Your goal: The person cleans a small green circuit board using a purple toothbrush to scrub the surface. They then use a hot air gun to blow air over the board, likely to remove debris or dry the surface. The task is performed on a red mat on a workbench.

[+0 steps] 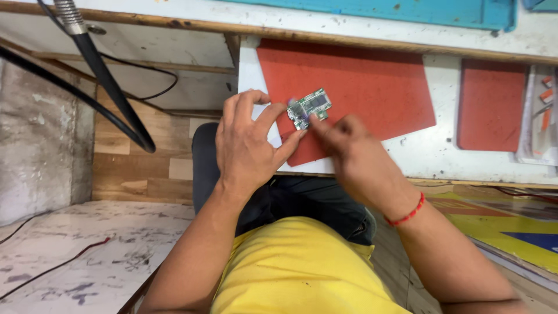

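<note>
White tabletop (442,154), scuffed and speckled, with a worn wooden front edge. Directly on it: a large red mat (360,81), set slightly askew, one corner reaching the near edge; on that mat, a small green circuit board (309,108). Just beside, to the right and apart from the first, a smaller red mat (491,104). Further right, near the tabletop's end, some small orange-and-white parts (545,99), too blurred to identify.

Red mat (360,81) on white tabletop (442,151) mid frame; 2nd red mat (491,104) right; black cables (110,87) upper left.
</note>
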